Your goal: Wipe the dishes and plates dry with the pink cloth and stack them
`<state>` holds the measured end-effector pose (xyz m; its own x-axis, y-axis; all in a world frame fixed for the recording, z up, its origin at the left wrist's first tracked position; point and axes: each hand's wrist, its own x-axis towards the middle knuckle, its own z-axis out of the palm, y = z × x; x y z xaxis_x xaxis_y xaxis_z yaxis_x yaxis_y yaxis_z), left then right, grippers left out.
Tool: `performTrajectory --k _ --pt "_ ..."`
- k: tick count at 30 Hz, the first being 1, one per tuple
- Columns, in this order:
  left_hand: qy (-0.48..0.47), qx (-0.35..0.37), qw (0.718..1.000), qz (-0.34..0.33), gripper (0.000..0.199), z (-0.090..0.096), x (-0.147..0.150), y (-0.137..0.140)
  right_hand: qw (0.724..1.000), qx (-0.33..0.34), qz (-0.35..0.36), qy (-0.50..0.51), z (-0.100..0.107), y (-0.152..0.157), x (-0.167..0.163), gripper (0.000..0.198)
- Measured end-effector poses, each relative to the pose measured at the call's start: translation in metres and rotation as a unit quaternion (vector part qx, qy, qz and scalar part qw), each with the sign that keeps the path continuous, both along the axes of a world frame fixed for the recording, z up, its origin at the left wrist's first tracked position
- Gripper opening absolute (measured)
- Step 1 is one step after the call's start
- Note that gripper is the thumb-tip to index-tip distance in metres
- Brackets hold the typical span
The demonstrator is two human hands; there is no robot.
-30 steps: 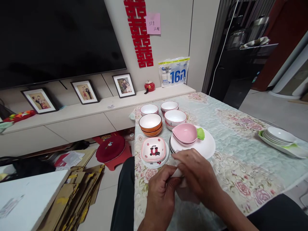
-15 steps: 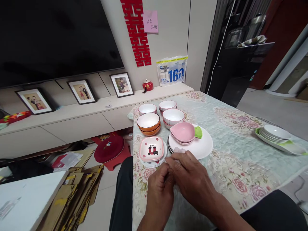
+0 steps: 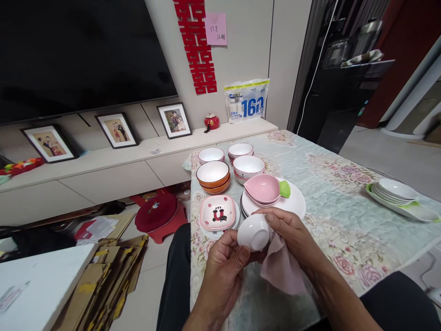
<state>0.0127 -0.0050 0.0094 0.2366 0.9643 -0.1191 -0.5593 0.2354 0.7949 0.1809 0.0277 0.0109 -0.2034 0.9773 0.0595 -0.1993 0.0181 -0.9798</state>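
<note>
Tilted between my hands is a small white bowl (image 3: 253,232), its underside and foot ring turned toward me. My left hand (image 3: 225,262) grips its left edge with thumb and fingers. A pink cloth (image 3: 284,269) hangs from my right hand (image 3: 287,230), which is closed on it and presses it against the bowl's right side. Just beyond my hands are a square cat-pattern dish (image 3: 217,213) on white plates and a pink strawberry-shaped bowl (image 3: 263,188) on a large white plate (image 3: 294,202).
Orange bowls (image 3: 213,177) and red-rimmed bowls (image 3: 248,168) stand farther back on the flowered tablecloth (image 3: 344,216). White saucers (image 3: 396,191) are piled on a green-edged dish at the right. Flattened cardboard (image 3: 99,280) and a red stool (image 3: 156,214) sit left, below the table.
My hands were close together, hiding what they held. They have parted somewhat, and the white bowl and hanging pink cloth now show between them.
</note>
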Motion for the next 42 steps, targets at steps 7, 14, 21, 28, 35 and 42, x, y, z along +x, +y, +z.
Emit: performTrajectory --k 7,14,21,28,35,42 --pt "0.141 0.036 0.989 -0.03 0.022 -0.002 -0.009 0.003 0.952 0.21 -0.051 -0.216 0.002 -0.002 -0.001 0.025" --pt "0.349 0.158 0.922 0.063 0.011 -0.006 -0.003 -0.005 0.816 0.426 -0.109 -0.375 0.002 -0.024 -0.034 0.03" --pt "0.24 0.086 0.965 0.059 0.013 -0.001 -0.007 -0.003 0.918 0.288 -0.148 -0.228 -0.003 -0.007 -0.015 0.031" --pt "0.0 -0.03 0.994 0.103 0.035 0.0 0.005 -0.001 0.968 0.135 -0.162 -0.135 -0.004 -0.01 -0.011 0.031" --pt "-0.03 -0.056 0.992 0.106 0.034 -0.001 0.009 -0.002 0.891 0.342 -0.103 -0.28 0.005 -0.019 -0.026 0.023" --pt "-0.014 -0.036 0.988 0.153 0.027 0.0 0.009 -0.001 0.844 0.358 -0.172 -0.36 -0.006 -0.016 -0.028 0.013"
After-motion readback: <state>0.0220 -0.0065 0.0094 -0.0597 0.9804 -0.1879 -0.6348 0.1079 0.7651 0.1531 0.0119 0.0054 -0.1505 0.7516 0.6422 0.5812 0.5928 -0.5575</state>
